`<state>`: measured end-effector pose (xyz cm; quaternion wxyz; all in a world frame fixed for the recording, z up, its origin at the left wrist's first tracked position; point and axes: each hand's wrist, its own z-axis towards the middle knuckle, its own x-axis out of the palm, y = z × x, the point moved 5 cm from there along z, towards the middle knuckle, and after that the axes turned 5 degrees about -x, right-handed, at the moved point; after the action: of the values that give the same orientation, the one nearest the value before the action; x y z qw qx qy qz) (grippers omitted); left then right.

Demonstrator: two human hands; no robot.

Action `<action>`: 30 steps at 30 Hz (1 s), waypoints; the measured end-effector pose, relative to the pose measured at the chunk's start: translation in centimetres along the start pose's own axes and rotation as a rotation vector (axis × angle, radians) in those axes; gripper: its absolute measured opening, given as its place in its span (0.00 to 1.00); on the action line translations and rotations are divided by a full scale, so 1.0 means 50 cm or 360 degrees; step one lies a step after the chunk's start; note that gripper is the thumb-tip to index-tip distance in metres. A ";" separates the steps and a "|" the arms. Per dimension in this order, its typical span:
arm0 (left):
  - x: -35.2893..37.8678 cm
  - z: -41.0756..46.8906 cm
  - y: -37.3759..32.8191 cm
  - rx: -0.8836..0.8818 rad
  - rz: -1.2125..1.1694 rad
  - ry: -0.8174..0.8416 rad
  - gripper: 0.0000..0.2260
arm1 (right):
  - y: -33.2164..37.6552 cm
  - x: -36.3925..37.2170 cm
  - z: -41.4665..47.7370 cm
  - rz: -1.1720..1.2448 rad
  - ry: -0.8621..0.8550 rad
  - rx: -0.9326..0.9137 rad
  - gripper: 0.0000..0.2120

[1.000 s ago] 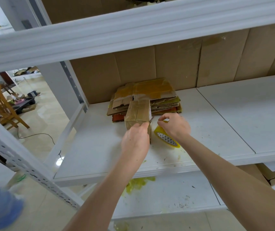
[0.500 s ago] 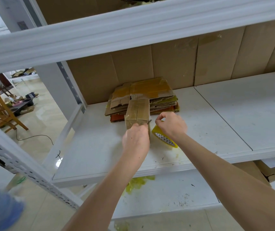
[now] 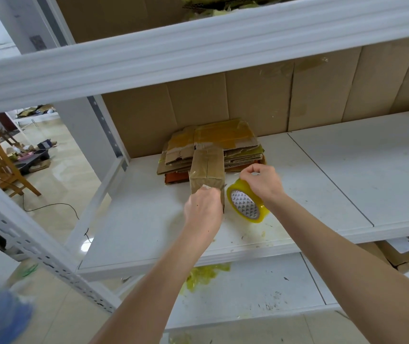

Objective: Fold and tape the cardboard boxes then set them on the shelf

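Gripping cardboard box (image 3: 207, 167) on shelf (image 3: 322, 175) with left hand (image 3: 203, 211), pinching end of tape roll (image 3: 246, 206) with right hand (image 3: 264, 181).

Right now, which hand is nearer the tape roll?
Right. The right hand sits on top of the tape roll, fingers curled over it. The left hand holds the near end of the cardboard box, just left of the roll.

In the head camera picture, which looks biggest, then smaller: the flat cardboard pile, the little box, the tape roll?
1. flattened cardboard stack
2. small cardboard box, partly behind the left hand
3. tape roll
The box and roll look close, and the roll is nearer the camera, so their order is unsure.
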<state>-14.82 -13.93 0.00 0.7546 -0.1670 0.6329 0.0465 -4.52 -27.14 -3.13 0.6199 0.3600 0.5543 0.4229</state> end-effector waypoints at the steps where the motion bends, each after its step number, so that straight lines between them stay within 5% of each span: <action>1: 0.006 -0.002 0.004 -0.0018 -0.0028 0.0021 0.18 | -0.004 -0.005 0.001 0.0107 -0.0037 0.0052 0.07; 3: 0.019 -0.012 0.012 -0.0027 -0.0083 0.0050 0.16 | -0.007 -0.014 0.005 0.0161 -0.0080 0.0079 0.07; 8: -0.012 -0.030 0.023 0.0098 -0.0195 -0.0259 0.15 | 0.010 -0.015 0.001 -0.0608 0.0025 -0.0260 0.07; 15: -0.078 -0.009 0.068 0.0067 -0.0277 -0.0578 0.12 | -0.003 0.003 0.004 -0.0569 0.0059 -0.0182 0.07; 21: -0.024 0.059 0.029 0.0187 -0.0336 -0.0307 0.13 | 0.006 0.018 0.001 -0.0628 0.0126 -0.0191 0.07; 30: 0.000 0.074 0.040 0.0247 -0.0297 -0.0283 0.13 | 0.042 0.014 0.014 -0.1219 0.0098 -0.0308 0.08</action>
<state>-11.88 -10.92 0.14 0.8194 -0.1616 0.5469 -0.0584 -4.08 -25.69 -1.38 0.7470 0.0542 0.6243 0.2218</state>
